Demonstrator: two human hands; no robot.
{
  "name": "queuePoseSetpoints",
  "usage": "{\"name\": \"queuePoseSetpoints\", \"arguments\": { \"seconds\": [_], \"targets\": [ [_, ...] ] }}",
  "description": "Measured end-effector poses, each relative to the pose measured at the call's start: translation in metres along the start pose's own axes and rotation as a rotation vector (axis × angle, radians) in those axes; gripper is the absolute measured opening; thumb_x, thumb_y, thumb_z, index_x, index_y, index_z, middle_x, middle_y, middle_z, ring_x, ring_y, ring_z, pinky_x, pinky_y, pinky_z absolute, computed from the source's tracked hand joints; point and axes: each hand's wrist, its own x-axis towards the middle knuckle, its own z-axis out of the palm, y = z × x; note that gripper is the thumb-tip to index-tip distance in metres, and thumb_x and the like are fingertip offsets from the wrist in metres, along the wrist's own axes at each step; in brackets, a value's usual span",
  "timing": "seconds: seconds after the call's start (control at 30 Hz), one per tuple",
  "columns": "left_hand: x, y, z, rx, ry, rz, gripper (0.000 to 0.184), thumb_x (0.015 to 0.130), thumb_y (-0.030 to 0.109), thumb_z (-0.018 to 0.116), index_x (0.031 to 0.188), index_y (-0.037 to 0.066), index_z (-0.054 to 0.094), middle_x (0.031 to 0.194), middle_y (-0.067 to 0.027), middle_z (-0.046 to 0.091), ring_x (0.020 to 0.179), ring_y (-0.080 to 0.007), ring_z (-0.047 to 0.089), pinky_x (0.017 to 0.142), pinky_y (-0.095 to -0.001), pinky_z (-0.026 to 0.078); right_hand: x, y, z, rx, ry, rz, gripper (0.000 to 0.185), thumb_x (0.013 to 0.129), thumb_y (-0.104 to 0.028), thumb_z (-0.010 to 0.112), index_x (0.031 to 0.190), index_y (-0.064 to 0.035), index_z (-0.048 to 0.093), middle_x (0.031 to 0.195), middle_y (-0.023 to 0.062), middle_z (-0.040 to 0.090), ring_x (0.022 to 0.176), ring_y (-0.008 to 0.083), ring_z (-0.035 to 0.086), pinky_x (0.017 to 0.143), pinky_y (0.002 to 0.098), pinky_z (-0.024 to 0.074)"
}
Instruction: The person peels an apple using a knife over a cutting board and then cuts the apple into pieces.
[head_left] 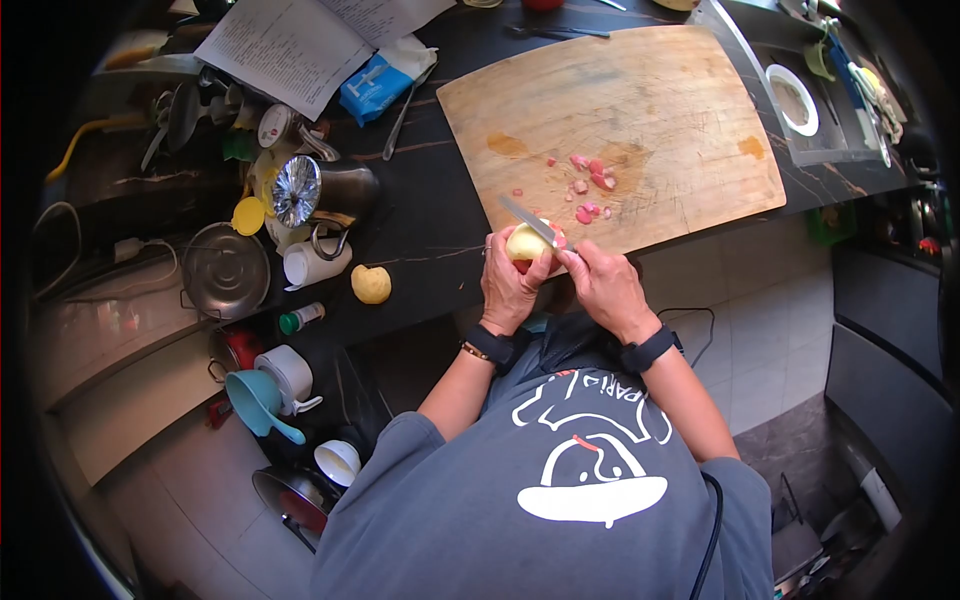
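Over the near edge of the wooden cutting board (640, 110), my left hand (508, 285) is wrapped round a partly peeled apple (524, 243), pale on top with red skin below. My right hand (608, 290) grips a knife (528, 219), whose blade lies across the top of the apple, pointing to the upper left. A bit of red peel shows by the blade near my right thumb. Several pieces of red peel (602, 175) are scattered on the board. A peeled, yellowish fruit (371, 285) rests on the dark counter to the left.
A metal pitcher (345, 192), a white cup (316, 262) and a round metal lid (226, 270) stand left. Behind them are an open book (290, 50), a blue packet (376, 90) and a spoon (410, 110). The sink (800, 90) is at right.
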Motion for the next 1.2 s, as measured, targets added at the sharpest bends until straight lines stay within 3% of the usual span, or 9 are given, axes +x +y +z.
{"name": "queuePoseSetpoints", "arguments": {
  "seconds": [0.2, 0.43, 0.97, 1.2],
  "targets": [
    [0.001, -0.006, 0.001, -0.015, 0.015, 0.03, 0.071, 0.079, 0.059, 0.068, 0.115, 0.0, 0.051, 0.104, -0.0181, 0.055, 0.094, -0.0354, 0.059, 0.08, -0.0426, 0.048, -0.002, -0.003, -0.003, 0.128, -0.038, -0.009, 0.029, 0.095, -0.032, 0.058, 0.084, -0.0046, 0.059, 0.07, 0.0217, 0.062, 0.07, 0.0433, 0.062, 0.058, 0.0501, 0.0473],
    [0.001, 0.001, 0.0, -0.004, 0.015, -0.01, 0.065, 0.08, 0.054, 0.07, 0.113, 0.002, 0.051, 0.102, -0.0174, 0.056, 0.093, -0.0354, 0.059, 0.079, -0.0425, 0.048, -0.006, -0.006, 0.002, 0.032, 0.037, -0.027, 0.027, 0.095, -0.031, 0.059, 0.086, -0.0054, 0.057, 0.07, 0.0219, 0.061, 0.069, 0.0431, 0.061, 0.057, 0.0504, 0.0468],
    [0.001, -0.005, 0.002, -0.017, 0.011, 0.007, 0.068, 0.079, 0.057, 0.069, 0.113, 0.001, 0.052, 0.103, -0.0174, 0.056, 0.093, -0.0354, 0.06, 0.078, -0.0433, 0.049, -0.002, -0.006, -0.002, 0.077, 0.001, 0.013, 0.03, 0.095, -0.031, 0.057, 0.082, -0.0039, 0.056, 0.07, 0.0234, 0.062, 0.071, 0.0441, 0.062, 0.06, 0.0511, 0.0476],
    [-0.001, -0.006, 0.003, 0.015, 0.031, 0.055, 0.069, 0.076, 0.057, 0.07, 0.113, 0.001, 0.052, 0.102, -0.0173, 0.057, 0.088, -0.0353, 0.062, 0.074, -0.0437, 0.05, 0.004, 0.011, 0.004, 0.135, 0.03, 0.065, 0.025, 0.095, -0.03, 0.057, 0.092, -0.0056, 0.063, 0.075, 0.0241, 0.063, 0.075, 0.0447, 0.062, 0.063, 0.0514, 0.0485]
  ]
}}
